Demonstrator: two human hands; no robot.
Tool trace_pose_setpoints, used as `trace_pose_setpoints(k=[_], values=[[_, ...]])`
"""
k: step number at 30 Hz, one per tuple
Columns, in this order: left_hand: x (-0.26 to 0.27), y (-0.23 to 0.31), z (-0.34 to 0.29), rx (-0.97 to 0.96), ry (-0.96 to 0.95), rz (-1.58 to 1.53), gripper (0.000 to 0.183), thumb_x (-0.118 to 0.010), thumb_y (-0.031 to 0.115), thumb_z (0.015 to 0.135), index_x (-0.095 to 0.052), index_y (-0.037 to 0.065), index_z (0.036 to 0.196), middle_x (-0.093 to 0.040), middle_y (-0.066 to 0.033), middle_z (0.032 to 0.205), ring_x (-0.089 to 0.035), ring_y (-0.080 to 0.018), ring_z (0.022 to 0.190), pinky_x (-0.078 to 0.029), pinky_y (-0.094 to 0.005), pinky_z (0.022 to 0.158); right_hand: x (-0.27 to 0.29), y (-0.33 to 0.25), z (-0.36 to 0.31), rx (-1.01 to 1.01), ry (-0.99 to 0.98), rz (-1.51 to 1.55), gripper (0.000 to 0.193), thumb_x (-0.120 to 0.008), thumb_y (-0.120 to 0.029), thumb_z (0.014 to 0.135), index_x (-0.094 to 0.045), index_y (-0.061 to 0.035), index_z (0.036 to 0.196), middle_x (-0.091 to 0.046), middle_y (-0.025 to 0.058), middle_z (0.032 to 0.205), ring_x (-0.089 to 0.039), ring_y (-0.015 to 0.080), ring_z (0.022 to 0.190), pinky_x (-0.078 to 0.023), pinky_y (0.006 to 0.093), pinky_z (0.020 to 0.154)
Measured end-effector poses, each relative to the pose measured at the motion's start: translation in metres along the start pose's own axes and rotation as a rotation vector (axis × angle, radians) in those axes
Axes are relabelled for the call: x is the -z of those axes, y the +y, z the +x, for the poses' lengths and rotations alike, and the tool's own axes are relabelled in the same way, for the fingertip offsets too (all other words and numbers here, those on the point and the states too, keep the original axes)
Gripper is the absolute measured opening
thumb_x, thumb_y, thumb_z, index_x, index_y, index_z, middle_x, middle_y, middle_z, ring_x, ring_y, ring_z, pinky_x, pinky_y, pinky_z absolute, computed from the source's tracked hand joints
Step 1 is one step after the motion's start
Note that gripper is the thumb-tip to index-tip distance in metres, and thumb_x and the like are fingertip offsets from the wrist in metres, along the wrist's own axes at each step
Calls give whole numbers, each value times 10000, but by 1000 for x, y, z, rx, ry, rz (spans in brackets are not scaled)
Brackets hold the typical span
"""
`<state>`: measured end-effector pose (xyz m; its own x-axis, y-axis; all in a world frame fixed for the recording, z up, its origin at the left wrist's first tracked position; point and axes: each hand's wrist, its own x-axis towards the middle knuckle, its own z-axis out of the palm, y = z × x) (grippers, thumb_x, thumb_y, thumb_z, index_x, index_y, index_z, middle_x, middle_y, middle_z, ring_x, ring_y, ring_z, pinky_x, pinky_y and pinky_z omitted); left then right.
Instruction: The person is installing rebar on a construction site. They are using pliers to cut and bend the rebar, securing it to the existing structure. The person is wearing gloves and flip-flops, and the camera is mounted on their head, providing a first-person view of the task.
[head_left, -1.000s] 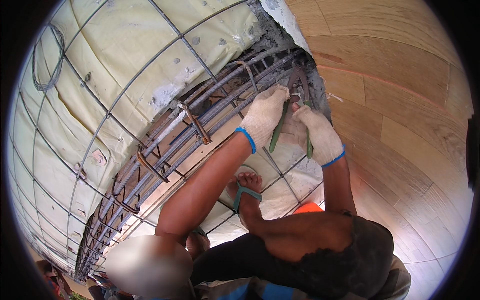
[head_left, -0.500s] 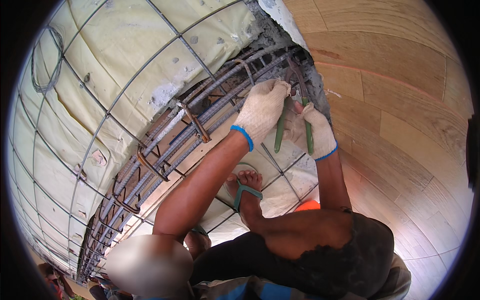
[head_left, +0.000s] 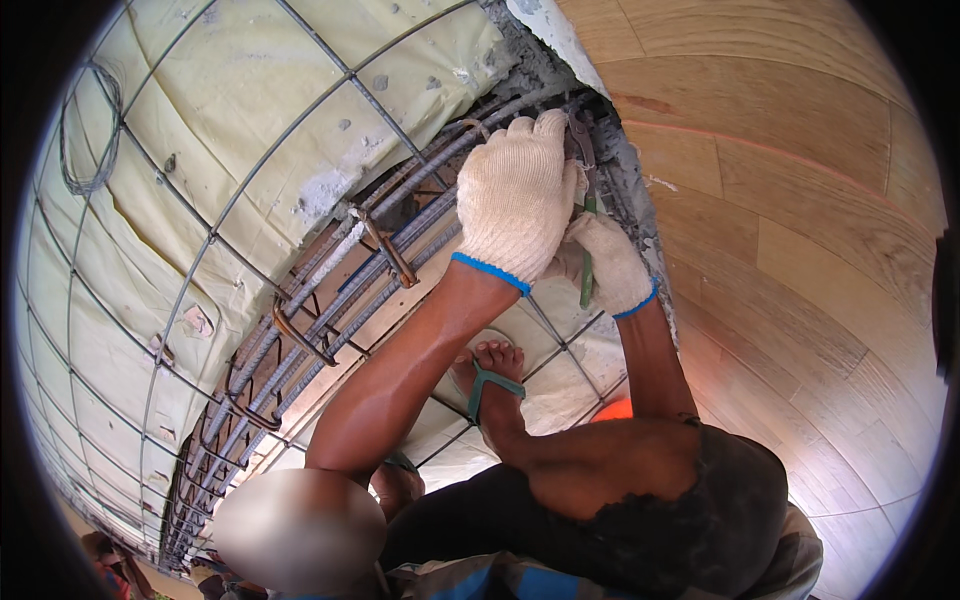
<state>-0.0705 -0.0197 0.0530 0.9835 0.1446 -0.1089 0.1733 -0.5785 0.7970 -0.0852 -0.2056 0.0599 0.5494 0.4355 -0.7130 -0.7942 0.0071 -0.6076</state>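
With fingers of right hand (head_left: 610,268), gripping green-handled pliers (head_left: 590,204) near upper-right end of ribbed bars (head_left: 428,217), beside rough concrete (head_left: 637,215); reaching over bars with left hand (head_left: 515,195), can't tell its finger hold. Probably positioning pliers; next, likely need to steady, then squeeze.

Green-handled pincers (head_left: 590,203) with a dark brownish metal head stand right of the frame's upper centre, partly hidden, head toward the top, handle pointing down.
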Motion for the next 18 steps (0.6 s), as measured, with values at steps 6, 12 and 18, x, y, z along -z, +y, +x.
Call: trace_pose_setpoints(k=[6,12,18], values=[[-22,-10,40,-234,38,42,324,-738,291,897,-774,95,1152,-718,-177,1025,-719,-370,1007,-589,-486,842,-4,5,3,-32,3,5,549,-572,-302,1101,-452,-10,1550,-632,162,1455,-686,308,1284,-640,480,962],[-29,-23,44,-243,81,12,234,-720,275,910,-810,139,1078,-726,-120,1013,-711,-342,1015,-577,-477,853,-1,4,0,-51,-43,151,616,-646,-309,1064,-449,26,1542,-606,212,1475,-661,370,1306,-652,486,956],[-25,-35,41,-206,106,-111,223,-684,224,945,-802,104,1091,-734,-119,1051,-701,-349,1038,-572,-470,882,17,11,2,-127,-297,559,786,-680,-343,1013,-365,68,1604,-547,295,1515,-601,430,1369,-654,518,990]])
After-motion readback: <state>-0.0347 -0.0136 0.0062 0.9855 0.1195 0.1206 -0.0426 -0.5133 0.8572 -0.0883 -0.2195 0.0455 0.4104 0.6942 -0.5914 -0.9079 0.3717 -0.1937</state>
